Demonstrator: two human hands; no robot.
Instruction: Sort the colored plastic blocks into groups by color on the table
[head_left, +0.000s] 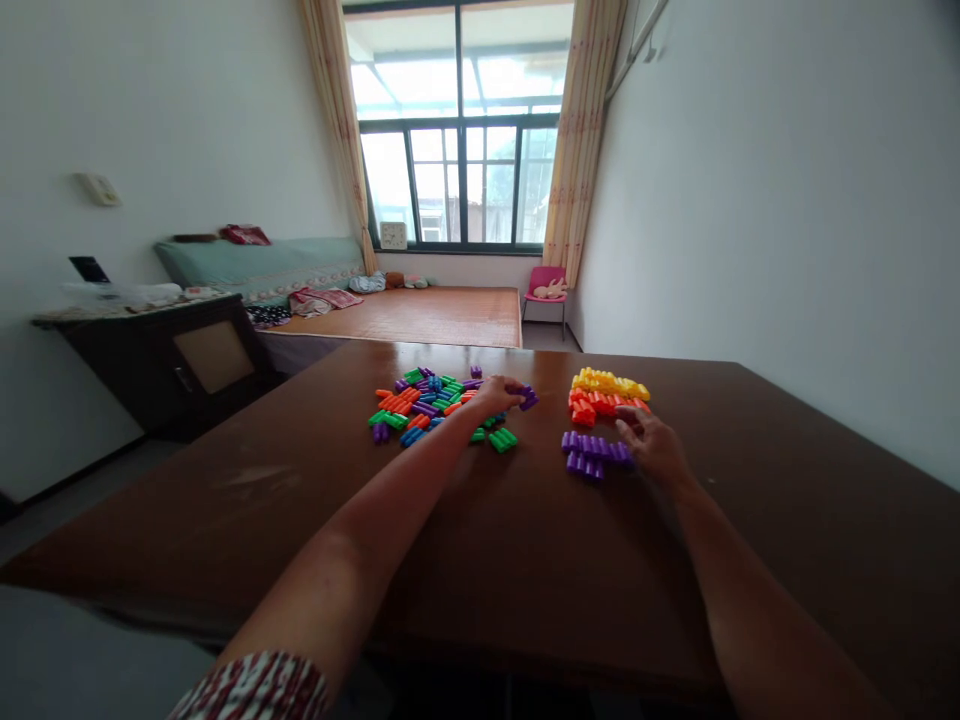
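My left hand (496, 393) is closed on a purple plastic block (529, 398), held in the fingertips at the right side of a mixed pile. That pile (424, 408) has green, orange, blue and purple ridged blocks lying loose. My right hand (654, 447) is open, fingers apart and slightly bent, at the right end of a group of purple blocks (592, 447); whether it touches them I cannot tell. Just beyond that group lie a row of orange blocks (600, 403) and, behind it, a row of yellow blocks (609, 383).
Everything lies on a dark brown table (480, 560). A lone purple block (476, 371) sits behind the pile. Beyond the table are a bed (450, 315), a pink chair (545, 278) and a window; a dark cabinet (150, 370) stands at the left.
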